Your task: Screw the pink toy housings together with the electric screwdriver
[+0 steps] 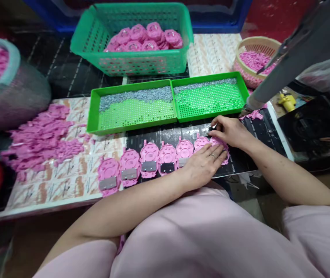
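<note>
A row of several pink plastic casings [149,156] lies along the near edge of the table, most with a grey or black plate in the lower part. My left hand [202,166] rests with fingers stretched flat over the casing at the right end [225,156], partly hiding it and its neighbour [201,143]. Just above that casing, my right hand [231,131] has thumb and forefinger pinched on a small black part [211,129], whose kind I cannot make out. Beyond the hands, two green perforated trays [133,125] hold small silvery pieces, too small to name.
A green basket [142,63] of round pink pieces stands at the back. Loose pink parts [43,135] are piled left, near a tub [34,96]. A beige basket [240,69] stands back right. A grey cylindrical tool [283,61] slants down close to my right hand.
</note>
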Available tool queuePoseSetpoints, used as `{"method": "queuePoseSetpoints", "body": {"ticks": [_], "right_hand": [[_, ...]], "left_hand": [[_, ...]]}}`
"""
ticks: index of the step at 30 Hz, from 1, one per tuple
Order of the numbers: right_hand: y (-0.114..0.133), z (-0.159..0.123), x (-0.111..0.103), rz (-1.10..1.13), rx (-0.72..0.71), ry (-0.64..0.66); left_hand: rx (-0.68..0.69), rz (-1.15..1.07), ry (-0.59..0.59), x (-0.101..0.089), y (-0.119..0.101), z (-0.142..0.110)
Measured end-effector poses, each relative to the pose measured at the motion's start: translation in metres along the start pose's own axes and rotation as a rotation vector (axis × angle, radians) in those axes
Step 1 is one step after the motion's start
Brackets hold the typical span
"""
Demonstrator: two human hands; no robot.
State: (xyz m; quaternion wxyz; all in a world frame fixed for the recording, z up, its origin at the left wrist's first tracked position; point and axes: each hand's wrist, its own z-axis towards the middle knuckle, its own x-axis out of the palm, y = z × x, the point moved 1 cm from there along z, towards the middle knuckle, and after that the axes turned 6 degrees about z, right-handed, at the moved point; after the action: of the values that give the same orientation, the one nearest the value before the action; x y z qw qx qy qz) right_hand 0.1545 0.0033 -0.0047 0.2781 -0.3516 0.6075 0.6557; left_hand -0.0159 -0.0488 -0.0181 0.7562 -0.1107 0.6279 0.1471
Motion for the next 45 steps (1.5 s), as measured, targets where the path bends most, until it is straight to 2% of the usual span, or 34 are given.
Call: {"method": "queuePoseSetpoints", "body": {"ticks": [5, 9, 11, 14, 19, 21, 23, 30, 35, 37, 39, 42, 45], "right_hand": [[-0.002, -0.021, -0.009, 0.011, 0.014, -0.093], [-0.013, -0.051, -0.04, -0.027, 0.036, -0.183], [-0.026, -0.054, -0.059, -0.068, 0.091, -0.286], [-0.048, -0.033, -0.081, -0.17, 0.159, -0.464], [-0.081, 0.041, -0.084, -0.18, 0.143, -0.355], [-0.091, 0.058, -0.081, -0.172, 0.154, -0.305], [-0.098, 0.061, -0.078, -0.172, 0.153, -0.268], [-0.104, 0.01, -0.067, -0.204, 0.142, -0.287], [-0.085, -0.025, -0.058, -0.131, 0.053, -0.3], [-0.074, -0.038, -0.06, -0.089, 0.012, -0.3], [-0.064, -0.051, -0.067, -0.074, -0.012, -0.373], [-0.056, -0.068, -0.074, -0.195, -0.053, -0.453], [-0.056, -0.076, -0.069, -0.388, -0.116, -0.338]], "left_hand": [[0.007, 0.001, -0.05, 0.002, 0.002, 0.0], [0.023, 0.004, -0.042, 0.001, 0.003, -0.001], [0.029, 0.012, -0.041, 0.0, 0.003, -0.002], [0.032, 0.02, -0.054, 0.0, 0.004, -0.003], [0.03, 0.019, -0.106, 0.001, 0.004, -0.003], [0.027, 0.014, -0.109, 0.0, 0.004, -0.002], [0.026, 0.009, -0.111, 0.0, 0.004, -0.002], [0.025, 0.007, -0.114, -0.001, 0.004, -0.001], [0.023, 0.007, -0.082, -0.002, 0.003, -0.001], [0.015, 0.005, -0.071, -0.001, 0.003, -0.001], [0.014, 0.004, -0.077, 0.0, 0.003, -0.001], [0.016, -0.005, -0.098, 0.001, 0.002, -0.002], [0.009, -0.019, -0.101, 0.001, 0.003, -0.002]]}}
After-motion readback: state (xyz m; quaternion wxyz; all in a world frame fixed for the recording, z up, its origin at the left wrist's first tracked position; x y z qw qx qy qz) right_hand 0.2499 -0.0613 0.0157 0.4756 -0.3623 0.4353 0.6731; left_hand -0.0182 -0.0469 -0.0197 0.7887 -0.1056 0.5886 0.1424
